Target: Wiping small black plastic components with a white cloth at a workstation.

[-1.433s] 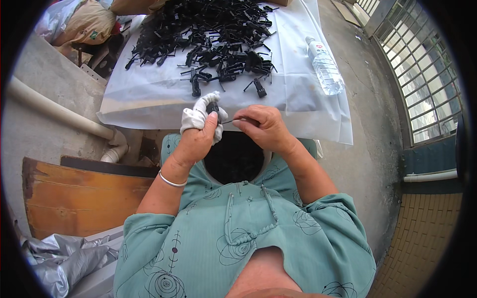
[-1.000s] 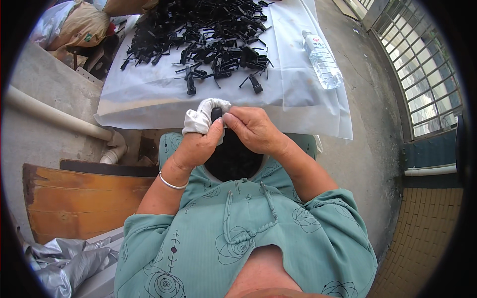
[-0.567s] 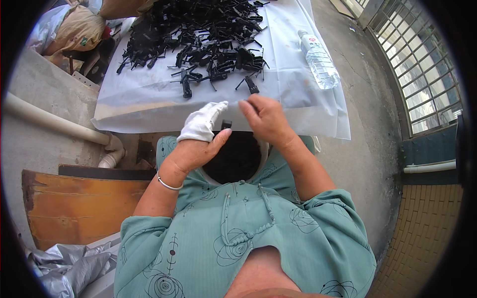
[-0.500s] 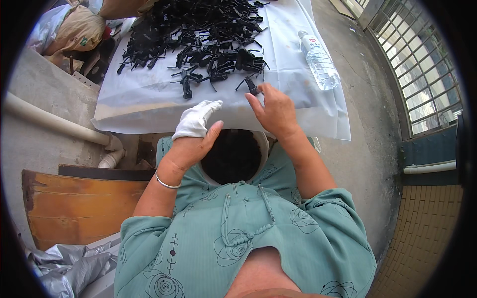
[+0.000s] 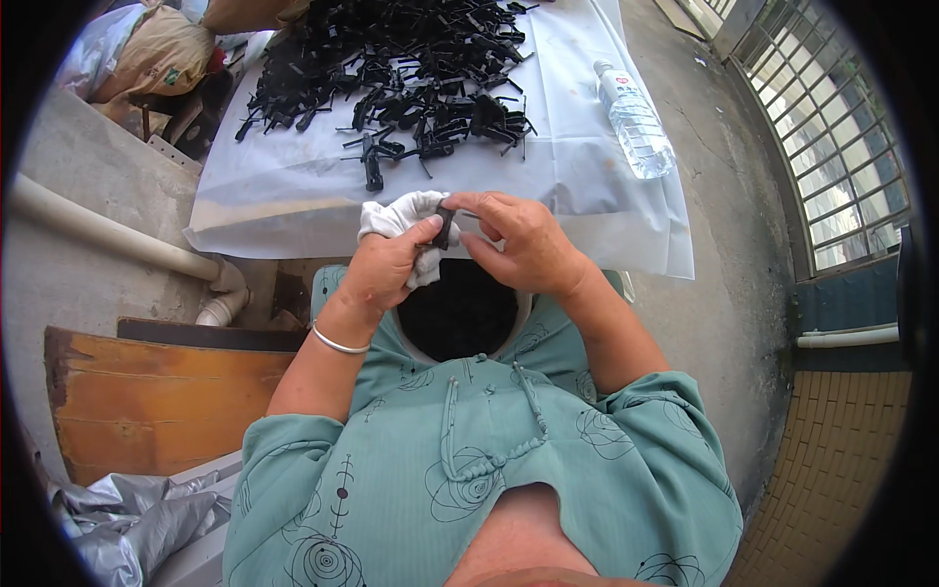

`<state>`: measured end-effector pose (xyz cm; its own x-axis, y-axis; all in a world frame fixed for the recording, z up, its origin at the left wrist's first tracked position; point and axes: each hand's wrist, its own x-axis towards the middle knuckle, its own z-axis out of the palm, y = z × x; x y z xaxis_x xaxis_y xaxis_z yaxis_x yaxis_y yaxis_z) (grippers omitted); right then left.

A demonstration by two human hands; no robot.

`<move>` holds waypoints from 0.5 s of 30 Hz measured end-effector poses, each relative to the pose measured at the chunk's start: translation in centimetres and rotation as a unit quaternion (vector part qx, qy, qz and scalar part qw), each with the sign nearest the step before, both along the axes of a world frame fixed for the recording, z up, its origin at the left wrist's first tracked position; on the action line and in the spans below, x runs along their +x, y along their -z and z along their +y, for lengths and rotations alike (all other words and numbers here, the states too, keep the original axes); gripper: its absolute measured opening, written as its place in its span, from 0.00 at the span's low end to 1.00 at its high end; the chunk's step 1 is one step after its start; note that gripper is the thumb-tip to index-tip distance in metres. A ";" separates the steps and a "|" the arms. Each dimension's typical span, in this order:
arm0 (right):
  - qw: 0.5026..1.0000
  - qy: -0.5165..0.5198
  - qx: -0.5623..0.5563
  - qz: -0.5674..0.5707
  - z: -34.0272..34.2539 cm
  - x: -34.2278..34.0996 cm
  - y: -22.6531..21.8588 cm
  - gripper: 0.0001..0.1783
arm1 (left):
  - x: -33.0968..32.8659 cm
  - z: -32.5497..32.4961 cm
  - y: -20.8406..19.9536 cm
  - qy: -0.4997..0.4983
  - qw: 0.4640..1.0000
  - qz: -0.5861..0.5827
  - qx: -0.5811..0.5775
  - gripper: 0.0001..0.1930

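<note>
My left hand [image 5: 391, 249], its fingers covered in white cloth and its thumb bare, grips a small black plastic part [image 5: 444, 229] between thumb and covered fingers. My right hand [image 5: 523, 240] is bare and reaches in from the right. Its index fingertip touches the top of the part, while the thumb stands apart below. Both hands are above a round bucket [image 5: 525, 315] of dark contents between my knees. Beyond them, a big heap of similar black parts [image 5: 391, 73] with thin prongs covers the table. One part [image 5: 372, 171] lies at the heap's near edge.
A white plastic sheet [image 5: 577, 210] covers the table. On its right side lies a clear water bottle [image 5: 634, 122]. Sacks [image 5: 161, 54] are piled at the far left, above a pale pipe [image 5: 117, 235]. A worn brown board [image 5: 166, 401] leans at the left; a barred window [image 5: 831, 127] is at the right.
My right hand has brought the single black part from the table to the left, over the bucket. My left hand has moved right and now grips that part.
</note>
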<state>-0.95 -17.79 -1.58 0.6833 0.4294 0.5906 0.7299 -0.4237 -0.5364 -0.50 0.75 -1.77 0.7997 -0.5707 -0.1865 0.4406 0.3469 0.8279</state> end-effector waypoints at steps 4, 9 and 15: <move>0.994 0.027 0.102 0.015 2.0 -1.1 -0.4 0.11 | -0.9 -1.3 0.4 -0.164 0.958 -0.163 0.172 0.11; 0.973 0.092 0.151 0.150 2.3 0.4 0.6 0.11 | -2.0 -0.9 0.0 -0.114 0.966 -0.201 0.118 0.12; 0.965 -0.002 0.136 0.224 1.8 -0.2 0.7 0.12 | -2.0 -0.9 0.0 -0.184 0.920 -0.260 0.228 0.14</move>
